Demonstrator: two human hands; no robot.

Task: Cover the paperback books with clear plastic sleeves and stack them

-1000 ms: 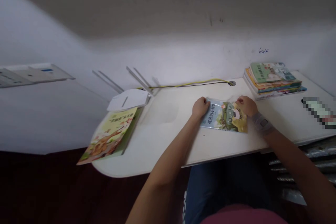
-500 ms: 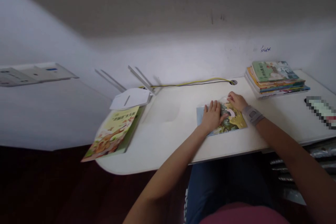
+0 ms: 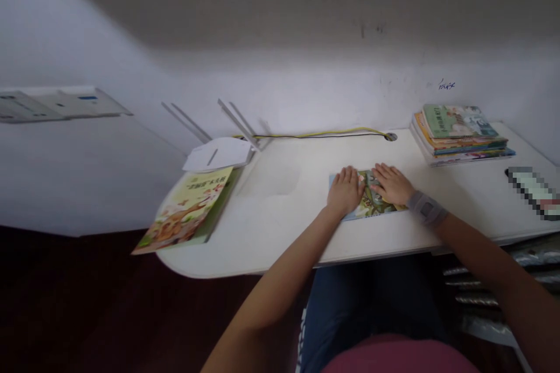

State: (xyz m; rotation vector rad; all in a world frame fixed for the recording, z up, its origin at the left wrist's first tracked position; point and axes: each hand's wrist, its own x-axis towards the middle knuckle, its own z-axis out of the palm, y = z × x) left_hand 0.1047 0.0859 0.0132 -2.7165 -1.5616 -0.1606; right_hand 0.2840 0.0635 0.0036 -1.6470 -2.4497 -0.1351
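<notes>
A picture book with a green, yellow and blue cover lies flat on the white desk. My left hand rests on its left part, fingers stretched out and pointing away from me. On the right part lies my right hand, also flat with its fingers extended, a grey band around the wrist. Both palms hide much of the cover. Whether a clear film still covers the book, I cannot tell.
Books are stacked at the back right, near a phone-like object, blurred out. At the left, another picture book overhangs the desk edge beside a white router. A yellow cable runs along the wall.
My right hand has gone from a pinch at the book's far edge to lying flat on the cover. My left hand has shifted slightly left, its fingers now closer together.
</notes>
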